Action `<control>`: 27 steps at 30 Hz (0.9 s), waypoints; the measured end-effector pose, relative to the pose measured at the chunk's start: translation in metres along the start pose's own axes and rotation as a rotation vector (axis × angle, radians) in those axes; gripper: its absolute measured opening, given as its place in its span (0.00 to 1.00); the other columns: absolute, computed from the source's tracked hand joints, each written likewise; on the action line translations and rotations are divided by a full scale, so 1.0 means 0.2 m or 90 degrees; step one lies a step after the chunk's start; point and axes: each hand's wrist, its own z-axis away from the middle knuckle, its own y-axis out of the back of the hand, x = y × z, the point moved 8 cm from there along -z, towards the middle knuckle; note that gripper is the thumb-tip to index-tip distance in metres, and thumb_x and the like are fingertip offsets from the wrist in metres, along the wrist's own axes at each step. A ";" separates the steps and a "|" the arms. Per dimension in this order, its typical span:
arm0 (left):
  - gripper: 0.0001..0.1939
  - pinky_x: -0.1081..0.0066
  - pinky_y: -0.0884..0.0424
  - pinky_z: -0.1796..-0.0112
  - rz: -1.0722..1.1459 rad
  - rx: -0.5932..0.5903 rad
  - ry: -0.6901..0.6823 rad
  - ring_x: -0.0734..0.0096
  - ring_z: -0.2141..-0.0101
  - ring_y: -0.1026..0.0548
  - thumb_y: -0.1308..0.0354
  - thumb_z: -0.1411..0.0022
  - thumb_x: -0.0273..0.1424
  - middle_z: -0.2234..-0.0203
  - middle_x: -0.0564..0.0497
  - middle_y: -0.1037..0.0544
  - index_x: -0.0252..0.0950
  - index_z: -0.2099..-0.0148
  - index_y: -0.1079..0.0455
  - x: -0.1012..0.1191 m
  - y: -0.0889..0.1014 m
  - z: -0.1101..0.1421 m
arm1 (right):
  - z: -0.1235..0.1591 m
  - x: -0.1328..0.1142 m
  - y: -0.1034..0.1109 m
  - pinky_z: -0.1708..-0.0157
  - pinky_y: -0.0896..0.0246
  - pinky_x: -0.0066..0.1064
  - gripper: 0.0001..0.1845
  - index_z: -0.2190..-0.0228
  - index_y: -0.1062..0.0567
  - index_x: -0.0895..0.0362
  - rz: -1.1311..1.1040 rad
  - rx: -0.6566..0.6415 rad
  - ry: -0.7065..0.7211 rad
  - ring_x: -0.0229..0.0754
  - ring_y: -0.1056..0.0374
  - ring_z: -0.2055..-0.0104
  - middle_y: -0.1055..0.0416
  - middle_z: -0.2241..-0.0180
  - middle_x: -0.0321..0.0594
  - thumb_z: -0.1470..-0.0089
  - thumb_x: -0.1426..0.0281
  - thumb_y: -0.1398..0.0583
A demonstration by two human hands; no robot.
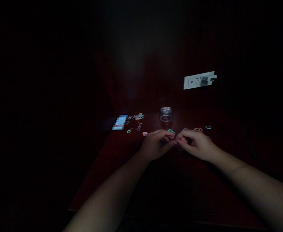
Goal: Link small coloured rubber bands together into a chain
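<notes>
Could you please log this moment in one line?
left hand: fingertips at ring; right hand: fingertips at ring; jar: lidded, beyond hands

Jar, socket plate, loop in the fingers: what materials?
Jar: glass or clear plastic, glossy; see-through with highlights.
Socket plate: probably plastic, smooth; even, pale surface.
Loop: perhaps elastic fabric or rubber, finish unclear; thin, curved, too small and dim to settle.

Bare hands [156,145] partly hide thin purplish ring-shaped band [176,137], pale-blue rectangular phone screen [119,122] pixelated/unreadable, bare forearms [112,187] cut off @ btm & rt edges.
</notes>
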 end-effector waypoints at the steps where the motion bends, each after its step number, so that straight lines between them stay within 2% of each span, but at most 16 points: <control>1: 0.10 0.71 0.24 0.66 0.004 -0.005 0.006 0.73 0.68 0.22 0.38 0.39 0.34 0.63 0.48 0.19 0.38 0.55 0.26 0.00 0.00 0.00 | 0.00 0.00 0.00 0.74 0.43 0.28 0.08 0.72 0.26 0.56 -0.002 -0.003 -0.002 0.35 0.39 0.77 0.34 0.80 0.33 0.43 0.68 0.42; 8: 0.08 0.71 0.25 0.67 -0.018 -0.043 -0.006 0.74 0.70 0.24 0.39 0.38 0.32 0.67 0.51 0.19 0.38 0.57 0.25 0.01 -0.03 0.00 | 0.01 0.04 -0.04 0.76 0.45 0.27 0.10 0.76 0.32 0.55 -0.009 -0.042 -0.027 0.35 0.41 0.77 0.38 0.80 0.31 0.44 0.68 0.41; 11: 0.07 0.72 0.26 0.67 -0.021 -0.061 -0.011 0.74 0.70 0.24 0.40 0.38 0.30 0.67 0.52 0.19 0.39 0.56 0.25 0.00 -0.03 0.00 | 0.02 0.05 -0.05 0.75 0.46 0.27 0.10 0.75 0.31 0.55 -0.005 -0.050 -0.036 0.35 0.41 0.77 0.38 0.80 0.31 0.43 0.68 0.41; 20: 0.05 0.71 0.27 0.65 -0.013 -0.087 -0.041 0.74 0.69 0.24 0.40 0.39 0.27 0.69 0.52 0.22 0.39 0.60 0.25 0.00 -0.05 0.00 | 0.01 0.04 -0.03 0.74 0.45 0.27 0.07 0.72 0.32 0.55 -0.012 -0.025 -0.033 0.36 0.38 0.75 0.37 0.77 0.31 0.45 0.68 0.39; 27: 0.06 0.71 0.28 0.63 -0.008 -0.085 -0.038 0.72 0.65 0.25 0.42 0.36 0.27 0.65 0.50 0.22 0.39 0.59 0.25 0.00 -0.05 0.00 | 0.02 0.03 -0.02 0.74 0.44 0.28 0.07 0.71 0.31 0.55 -0.007 -0.015 -0.015 0.36 0.39 0.75 0.37 0.77 0.32 0.43 0.66 0.40</control>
